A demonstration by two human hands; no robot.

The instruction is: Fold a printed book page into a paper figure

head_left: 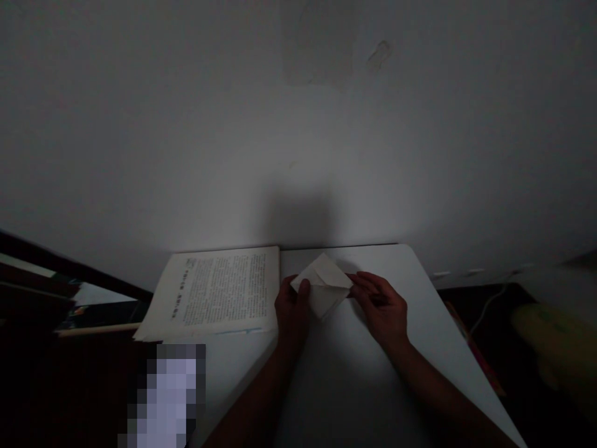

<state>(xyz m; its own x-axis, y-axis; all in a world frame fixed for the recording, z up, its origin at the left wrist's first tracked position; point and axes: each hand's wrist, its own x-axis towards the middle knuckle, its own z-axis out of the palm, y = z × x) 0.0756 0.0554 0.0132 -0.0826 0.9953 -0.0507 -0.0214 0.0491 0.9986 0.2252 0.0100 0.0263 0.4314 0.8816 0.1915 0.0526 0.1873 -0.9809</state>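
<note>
A small piece of folded white paper (326,274), turned like a diamond with creases across its middle, is held up over the white table (321,386). My left hand (293,305) grips its left corner, thumb on the near face and the fingers behind. At the right corner, my right hand (380,305) pinches the paper between thumb and fingers. The right fingertips are partly in shadow. Just left of my left hand lies a printed sheet or booklet (224,292) with dense text.
Behind the table rises a grey-white wall (186,137). A blurred-out bright rectangle (165,398) sits at the table's near left edge. To the right, below the table, are a pale cable (489,302) and a yellowish object (550,336). Dark furniture stands at left.
</note>
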